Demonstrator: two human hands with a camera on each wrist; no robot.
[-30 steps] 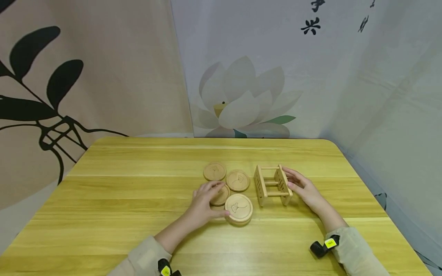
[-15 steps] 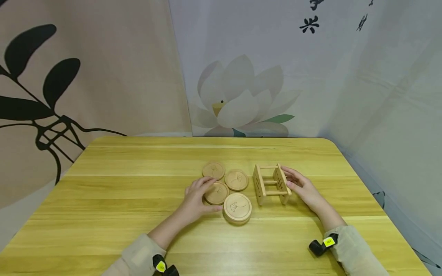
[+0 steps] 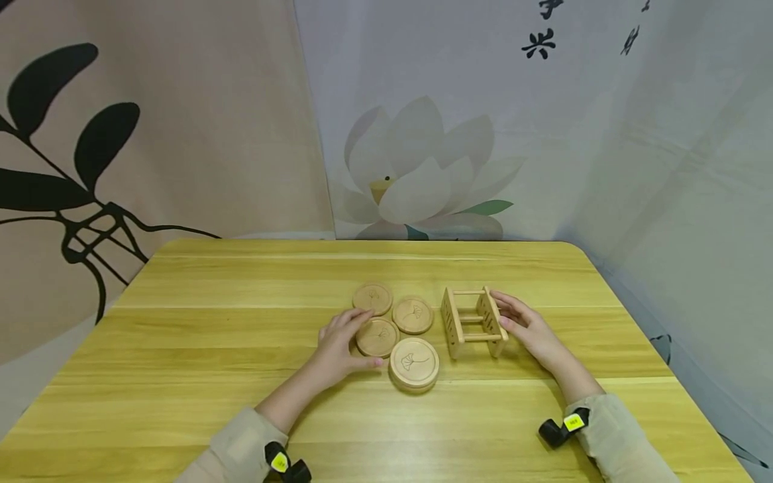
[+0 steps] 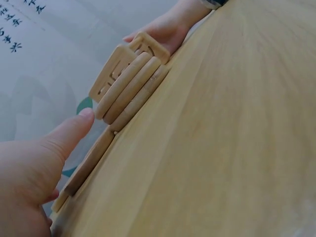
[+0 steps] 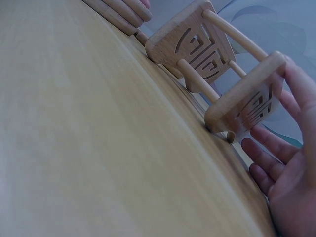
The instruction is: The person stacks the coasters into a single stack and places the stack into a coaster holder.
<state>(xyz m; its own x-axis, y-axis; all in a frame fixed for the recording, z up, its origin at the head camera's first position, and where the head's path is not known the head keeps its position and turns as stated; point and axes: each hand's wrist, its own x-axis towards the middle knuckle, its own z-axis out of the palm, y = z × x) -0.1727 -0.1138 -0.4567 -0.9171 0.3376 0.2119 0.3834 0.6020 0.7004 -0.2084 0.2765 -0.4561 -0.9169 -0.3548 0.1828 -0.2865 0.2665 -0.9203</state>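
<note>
In the head view, my left hand (image 3: 338,349) lies around the left side of a round wooden coaster (image 3: 378,337), fingers spread and gripping nothing. Its thumb points toward a stack of coasters (image 3: 414,364) with a small gap between, and the left wrist view shows three layers in that stack (image 4: 131,89). Two more flat coasters, one far left (image 3: 372,298) and one to its right (image 3: 413,315), lie behind. My right hand (image 3: 531,332) rests loosely against the outer side panel of a wooden coaster rack (image 3: 474,322). In the right wrist view, its fingers touch the cut-out panel (image 5: 249,106).
The light wooden table (image 3: 211,322) carries everything. A curtain with a printed lotus (image 3: 429,174) hangs behind its far edge. Black wrist cameras are strapped on the left sleeve (image 3: 232,446) and the right sleeve (image 3: 622,436).
My left hand has drawn back leftward, away from the stack, uncovering the coaster beneath its fingers. The right hand and rack stay in place; the head view shifts slightly.
</note>
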